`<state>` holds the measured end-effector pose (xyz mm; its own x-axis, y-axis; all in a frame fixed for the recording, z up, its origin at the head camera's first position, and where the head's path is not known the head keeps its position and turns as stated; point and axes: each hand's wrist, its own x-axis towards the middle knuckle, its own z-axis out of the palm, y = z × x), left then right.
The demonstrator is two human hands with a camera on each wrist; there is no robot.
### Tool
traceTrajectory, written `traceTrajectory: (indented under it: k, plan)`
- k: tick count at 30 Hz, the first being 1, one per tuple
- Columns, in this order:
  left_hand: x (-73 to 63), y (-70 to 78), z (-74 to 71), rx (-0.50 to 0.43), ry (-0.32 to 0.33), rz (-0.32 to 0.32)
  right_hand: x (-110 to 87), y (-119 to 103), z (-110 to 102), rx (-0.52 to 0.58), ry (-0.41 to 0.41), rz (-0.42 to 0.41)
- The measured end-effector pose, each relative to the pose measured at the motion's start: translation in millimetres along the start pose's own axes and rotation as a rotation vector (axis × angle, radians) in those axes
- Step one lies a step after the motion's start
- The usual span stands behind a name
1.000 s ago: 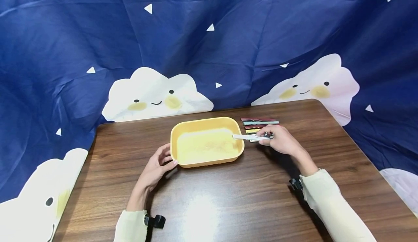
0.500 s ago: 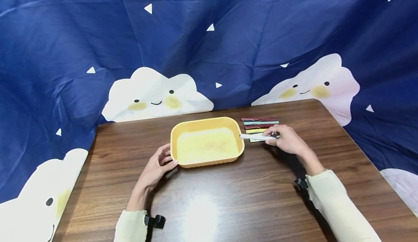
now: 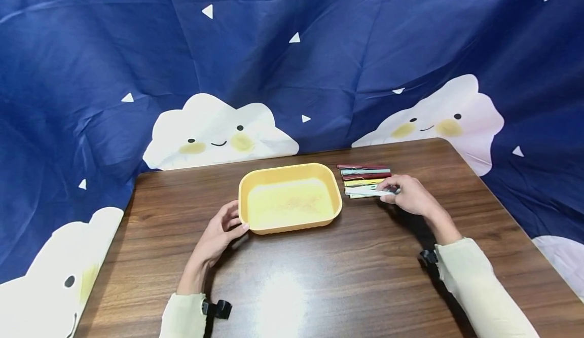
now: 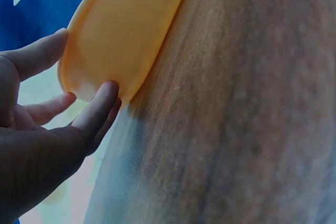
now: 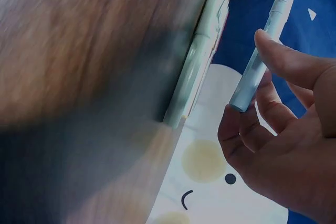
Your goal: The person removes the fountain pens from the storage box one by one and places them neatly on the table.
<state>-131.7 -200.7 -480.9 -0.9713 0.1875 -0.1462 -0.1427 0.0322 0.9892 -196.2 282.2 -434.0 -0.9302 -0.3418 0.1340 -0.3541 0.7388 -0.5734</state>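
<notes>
A yellow plastic box (image 3: pixel 292 229), open at the top, sits on the table. My left hand (image 3: pixel 215 235) holds its near left corner, the thumb on the near corner and the other fingers against the outer left wall. In the left wrist view the fingertips (image 4: pixel 107 88) touch the wall's outside. My right hand (image 3: pixel 412 196) pinches a pale, whitish-blue pen (image 5: pixel 252 77) by one end, just above the near end of a row of pens. Dark red (image 3: pixel 360 166), light blue, yellow (image 3: pixel 362 182) and pale green pens (image 5: pixel 191 72) lie side by side there.
The brown wooden table (image 3: pixel 319 282) has a bright glare spot near its front. Behind it hangs a blue cloth (image 3: pixel 255 64) with white clouds (image 3: pixel 214 130). The pen row lies just right of the box, close to its wall.
My right hand has moved right and slightly down with the pale pen, from over the box's right rim to over the pen row. The left hand and box have stayed put.
</notes>
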Motion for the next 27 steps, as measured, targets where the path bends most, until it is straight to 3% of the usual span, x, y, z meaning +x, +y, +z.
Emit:
traceTrajectory:
  k: [27]
  plan:
    - [0.0,0.2,-0.6,0.011,0.000,0.006,1.1,25.9,7.4,-0.025,-0.088,0.090]
